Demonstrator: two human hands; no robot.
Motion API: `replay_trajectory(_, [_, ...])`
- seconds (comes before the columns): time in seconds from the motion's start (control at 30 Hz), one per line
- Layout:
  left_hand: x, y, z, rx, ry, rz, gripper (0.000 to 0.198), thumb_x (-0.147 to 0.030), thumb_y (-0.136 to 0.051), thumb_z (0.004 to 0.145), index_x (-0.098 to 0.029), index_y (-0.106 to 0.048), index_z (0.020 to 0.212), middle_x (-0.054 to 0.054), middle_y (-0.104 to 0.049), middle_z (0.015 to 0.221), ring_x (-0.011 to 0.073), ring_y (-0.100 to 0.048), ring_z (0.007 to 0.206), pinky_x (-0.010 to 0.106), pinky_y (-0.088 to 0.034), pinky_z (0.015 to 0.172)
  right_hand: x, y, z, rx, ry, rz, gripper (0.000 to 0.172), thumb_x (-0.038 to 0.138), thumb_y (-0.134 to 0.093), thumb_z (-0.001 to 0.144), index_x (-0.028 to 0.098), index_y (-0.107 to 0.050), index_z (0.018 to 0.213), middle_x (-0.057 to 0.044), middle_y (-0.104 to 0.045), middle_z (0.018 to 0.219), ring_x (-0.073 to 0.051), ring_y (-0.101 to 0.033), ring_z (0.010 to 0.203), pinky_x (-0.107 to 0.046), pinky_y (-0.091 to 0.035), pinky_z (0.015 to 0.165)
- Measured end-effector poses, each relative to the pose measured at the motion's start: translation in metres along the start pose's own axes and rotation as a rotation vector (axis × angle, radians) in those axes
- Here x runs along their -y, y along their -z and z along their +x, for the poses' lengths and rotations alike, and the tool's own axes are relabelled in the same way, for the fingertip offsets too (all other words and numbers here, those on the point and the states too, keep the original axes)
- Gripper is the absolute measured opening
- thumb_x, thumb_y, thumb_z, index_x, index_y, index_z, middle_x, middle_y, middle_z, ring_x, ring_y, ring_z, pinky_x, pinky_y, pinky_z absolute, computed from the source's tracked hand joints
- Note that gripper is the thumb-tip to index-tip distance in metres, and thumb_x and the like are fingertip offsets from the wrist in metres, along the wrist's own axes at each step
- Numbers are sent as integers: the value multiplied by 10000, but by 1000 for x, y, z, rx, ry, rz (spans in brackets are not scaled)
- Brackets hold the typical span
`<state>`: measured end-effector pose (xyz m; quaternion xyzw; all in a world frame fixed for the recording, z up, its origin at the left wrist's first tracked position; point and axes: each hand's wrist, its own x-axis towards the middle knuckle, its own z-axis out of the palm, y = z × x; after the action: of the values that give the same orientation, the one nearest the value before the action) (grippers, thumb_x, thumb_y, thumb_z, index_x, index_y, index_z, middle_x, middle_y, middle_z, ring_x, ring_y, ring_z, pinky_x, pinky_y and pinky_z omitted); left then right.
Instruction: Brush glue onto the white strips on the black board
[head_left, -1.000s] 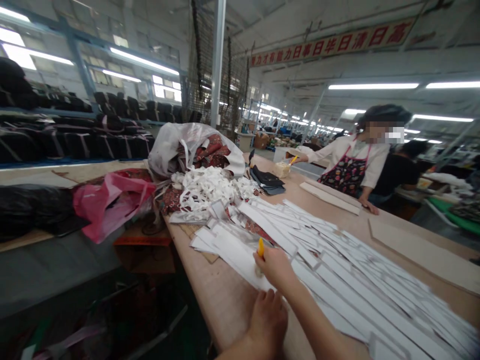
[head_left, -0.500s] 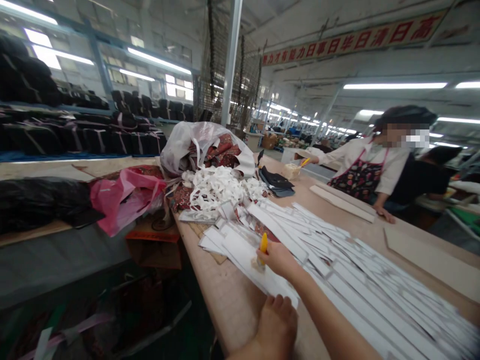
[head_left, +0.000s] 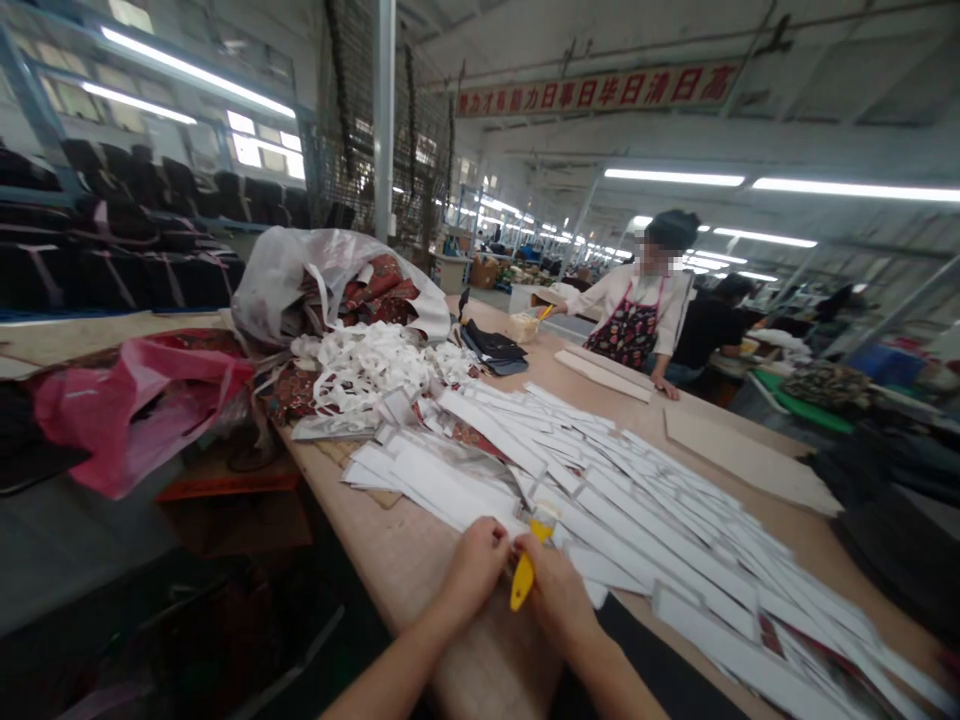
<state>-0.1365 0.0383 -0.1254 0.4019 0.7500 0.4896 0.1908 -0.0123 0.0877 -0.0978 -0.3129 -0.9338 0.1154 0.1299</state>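
Note:
My left hand (head_left: 474, 570) and my right hand (head_left: 559, 595) are close together at the near edge of a large spread of white strips (head_left: 637, 530) on a pale wooden table (head_left: 409, 525). My right hand is closed on a yellow-handled brush (head_left: 523, 580), whose tip points up and away from me, while the handle end points down. My left fingertips touch a white strip next to the brush. The strips lie overlapping, and some show patterned fabric beneath.
A white plastic sack (head_left: 289, 285) of patterned fabric and a heap of white offcuts (head_left: 360, 370) stand at the table's far left, with a pink bag (head_left: 142, 400) beyond its edge. Across the table, a co-worker (head_left: 637, 310) reaches toward a pale tub (head_left: 523, 327). Cardboard boards (head_left: 742, 460) lie right.
My left hand has risen from the bottom of the view to sit beside my right hand, which has dropped closer to me. The whole scene has shifted left in view.

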Motion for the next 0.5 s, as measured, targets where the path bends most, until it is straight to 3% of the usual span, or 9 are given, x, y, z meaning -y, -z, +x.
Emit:
replay_trajectory(0.07, [-3, 13, 11, -86, 28, -118, 123, -74, -552, 690, -139, -542, 587, -27, -540, 501, 107, -517, 473, 216, -408, 493, 2, -10, -2, 49, -42, -120, 269, 103, -365, 835, 222, -558, 981, -36, -644, 728, -181, -588, 689, -239, -381, 586])
replay_trajectory(0.13, [-5, 47, 26, -237, 43, -236, 144, -64, -538, 707, -136, -521, 584, -32, -519, 466, 104, -516, 434, 215, -418, 467, 4, -14, -3, 72, -82, -184, 260, 112, -372, 846, 234, -552, 988, -35, -637, 718, -183, -585, 674, -234, -358, 554])
replay_trajectory(0.2, [-7, 102, 43, -450, 29, -348, 135, -75, -500, 757, -135, -500, 636, -11, -563, 552, 109, -579, 537, 227, -469, 544, 6, -12, -4, 78, -93, -210, 252, 117, -372, 851, 237, -552, 981, -35, -637, 719, -190, -587, 688, -239, -352, 557])
replay_trajectory(0.3, [-11, 199, 59, -867, -9, -448, 148, -60, -395, 815, -144, -426, 697, -25, -559, 664, 74, -575, 654, 250, -490, 698, 11, -6, -6, 91, -109, -191, 261, 110, -363, 845, 229, -560, 966, -44, -644, 719, -210, -594, 705, -254, -347, 566])
replay_trajectory(0.37, [-18, 247, 58, -1116, -69, -453, 92, -49, -392, 820, -135, -424, 812, -24, -569, 827, 54, -562, 782, 247, -456, 809, 14, -3, -7, 90, -126, -149, 279, 100, -354, 836, 225, -563, 971, -60, -653, 743, -220, -599, 712, -263, -345, 564])
replay_trajectory(0.43, [-29, 263, 44, -1235, -202, -356, 215, -109, -549, 776, -128, -442, 961, -19, -567, 939, 76, -557, 859, 254, -446, 832, 16, -1, -6, 83, -131, -90, 284, 87, -351, 828, 219, -565, 962, -68, -661, 770, -214, -604, 713, -267, -355, 576])
replay_trajectory(0.5, [-43, 245, 24, -1180, -354, -113, 319, -190, -647, 734, -140, -500, 1013, -17, -582, 918, 100, -562, 814, 257, -456, 786, 18, 4, -6, 87, -131, -8, 249, 99, -382, 824, 217, -561, 951, -55, -664, 767, -196, -610, 694, -263, -374, 583])
